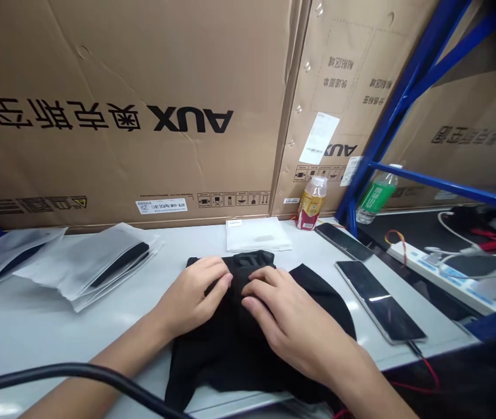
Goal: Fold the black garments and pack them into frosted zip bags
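Note:
A black garment (234,355) lies crumpled on the white tabletop, its lower part reaching the front edge. At its upper left part, my left hand (204,291) is closed on the cloth, thumb close to the forefinger. My right hand (280,308) has its fingers curled over a bunched fold in the middle of the garment and grips it. The two hands are a small gap apart, and the fingertips are partly hidden in the dark cloth. A shiny black patch (254,259) shows just beyond the hands.
White plastic packets (82,262) with dark contents lie at left; a flat white packet (257,234) lies behind the garment. At right are two phones (381,299), a red-yellow bottle (311,203) and a power strip (449,276). Large cartons (121,163) stand behind; a black cable (77,369) crosses the front.

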Demonstrator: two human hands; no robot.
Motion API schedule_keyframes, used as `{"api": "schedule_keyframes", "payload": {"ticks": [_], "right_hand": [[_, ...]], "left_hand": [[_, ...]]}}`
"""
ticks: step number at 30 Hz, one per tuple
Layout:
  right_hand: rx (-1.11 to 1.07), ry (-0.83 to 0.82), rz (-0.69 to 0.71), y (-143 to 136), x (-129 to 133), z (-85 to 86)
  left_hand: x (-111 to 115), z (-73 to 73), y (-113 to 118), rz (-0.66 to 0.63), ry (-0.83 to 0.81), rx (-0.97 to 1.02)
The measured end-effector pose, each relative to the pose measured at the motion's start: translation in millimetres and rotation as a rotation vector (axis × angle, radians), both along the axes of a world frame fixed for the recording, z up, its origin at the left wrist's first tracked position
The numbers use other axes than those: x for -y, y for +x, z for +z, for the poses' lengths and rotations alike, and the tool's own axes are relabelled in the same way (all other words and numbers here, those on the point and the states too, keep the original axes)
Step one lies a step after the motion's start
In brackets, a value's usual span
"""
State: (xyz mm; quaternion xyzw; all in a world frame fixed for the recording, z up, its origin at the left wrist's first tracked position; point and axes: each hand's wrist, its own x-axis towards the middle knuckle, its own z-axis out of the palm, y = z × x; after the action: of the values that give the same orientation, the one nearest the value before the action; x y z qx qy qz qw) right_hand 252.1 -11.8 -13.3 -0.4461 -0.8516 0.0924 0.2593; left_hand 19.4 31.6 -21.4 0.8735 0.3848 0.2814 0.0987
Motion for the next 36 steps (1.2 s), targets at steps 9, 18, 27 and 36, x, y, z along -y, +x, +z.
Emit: {"api": "schedule_keyframes", "payload": {"ticks": [9, 18, 27, 36], "right_hand": [[0.037, -0.182, 0.094, 17, 1, -51.8], [0.313, 0.115, -0.144, 54, -104, -11.7], [0.528, 0.120, -0.190, 46, -160, -20.5], [0.344, 0.345, -0.061, 24, -58, 5.8]], "left_hand": [[14, -28.0, 24, -0.131, -0.096, -0.323], [7, -25.6, 14, -0.163, -0.100, -0.355], [-7, -18.7, -1, -0.002, 0.015, -0.179], [12, 26.8, -10, 0.013, 0.405, -0.049]]}}
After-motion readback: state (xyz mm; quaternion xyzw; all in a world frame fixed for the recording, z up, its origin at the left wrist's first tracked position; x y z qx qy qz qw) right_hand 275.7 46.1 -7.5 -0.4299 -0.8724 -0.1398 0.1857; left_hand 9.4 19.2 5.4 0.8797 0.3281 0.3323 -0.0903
